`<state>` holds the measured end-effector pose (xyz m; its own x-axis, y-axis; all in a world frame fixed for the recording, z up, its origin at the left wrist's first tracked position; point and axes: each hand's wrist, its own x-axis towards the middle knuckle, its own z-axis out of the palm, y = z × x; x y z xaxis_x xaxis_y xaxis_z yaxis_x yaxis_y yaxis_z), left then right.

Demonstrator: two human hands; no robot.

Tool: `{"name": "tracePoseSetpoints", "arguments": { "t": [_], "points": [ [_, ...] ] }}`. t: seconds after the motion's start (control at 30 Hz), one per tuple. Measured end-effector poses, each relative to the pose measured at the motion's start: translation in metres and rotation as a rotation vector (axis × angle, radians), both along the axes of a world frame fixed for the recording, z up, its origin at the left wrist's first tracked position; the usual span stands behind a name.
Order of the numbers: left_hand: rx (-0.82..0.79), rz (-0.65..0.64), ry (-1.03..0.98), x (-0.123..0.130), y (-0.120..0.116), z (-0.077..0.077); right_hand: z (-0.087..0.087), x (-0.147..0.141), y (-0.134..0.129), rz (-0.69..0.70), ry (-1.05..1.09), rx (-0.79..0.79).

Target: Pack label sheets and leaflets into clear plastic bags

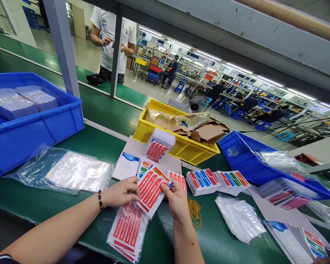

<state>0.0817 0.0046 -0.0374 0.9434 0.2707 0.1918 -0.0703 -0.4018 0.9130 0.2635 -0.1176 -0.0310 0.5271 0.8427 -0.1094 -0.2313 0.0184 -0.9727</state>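
red label sheets held between two hands over a green bench

the red label sheets (151,194) are at the centre of the bench, fanned a little and tilted toward the wearer. the right hand (178,198) pinches them at their right edge, thumb on top. the left hand (124,192) has its fingers curled close together at the left edge; whether it grips the sheets or only touches them, i cannot tell. a beaded bracelet (100,200) circles that wrist.

just below, a clear bag (128,231) with more red-printed sheets inside lies on the green bench (85,223). to the right of the hands sit yellow rubber bands (194,212), two stacks of multicoloured cards (203,180) and a pile of clear sleeves (239,219). to the left lie flat plastic bags (78,170), near a blue bin (38,137). behind the hands stands a yellow bin (178,147) holding brown paper (209,132). across the bench, a person in a white t-shirt (108,51) stands with both hands raised at chest height.
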Motion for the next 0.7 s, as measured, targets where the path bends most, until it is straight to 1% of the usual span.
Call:
{"name": "tracePoseSetpoints", "arguments": {
  "t": [0.13, 0.2, 0.3, 0.37, 0.43, 0.5, 0.57, 0.7],
  "points": [
    [-0.023, 0.067, 0.013, 0.001, -0.001, 0.0, -0.002, -0.006, 0.002, -0.015, -0.032, 0.0],
    [-0.021, 0.064, 0.023, 0.001, -0.001, 0.0, -0.003, -0.008, 0.003, -0.027, -0.04, 0.008],
    [-0.014, 0.054, 0.026, 0.0, 0.0, 0.0, -0.003, -0.007, 0.003, -0.101, -0.015, 0.039],
    [-0.015, 0.057, 0.024, 0.0, 0.0, 0.0, -0.003, -0.005, 0.003, -0.121, -0.002, 0.049],
    [-0.02, 0.068, 0.021, 0.0, 0.0, 0.001, -0.003, -0.006, 0.003, -0.083, -0.029, 0.038],
    [-0.027, 0.091, 0.012, 0.0, 0.0, 0.001, -0.002, -0.009, 0.002, -0.015, -0.066, 0.022],
    [-0.03, 0.125, -0.009, 0.001, -0.001, 0.001, 0.0, -0.013, 0.002, 0.045, -0.084, -0.006],
    [-0.048, 0.21, -0.066, 0.003, -0.004, -0.001, -0.002, -0.02, 0.001, 0.175, -0.118, 0.002]
  ]
}}
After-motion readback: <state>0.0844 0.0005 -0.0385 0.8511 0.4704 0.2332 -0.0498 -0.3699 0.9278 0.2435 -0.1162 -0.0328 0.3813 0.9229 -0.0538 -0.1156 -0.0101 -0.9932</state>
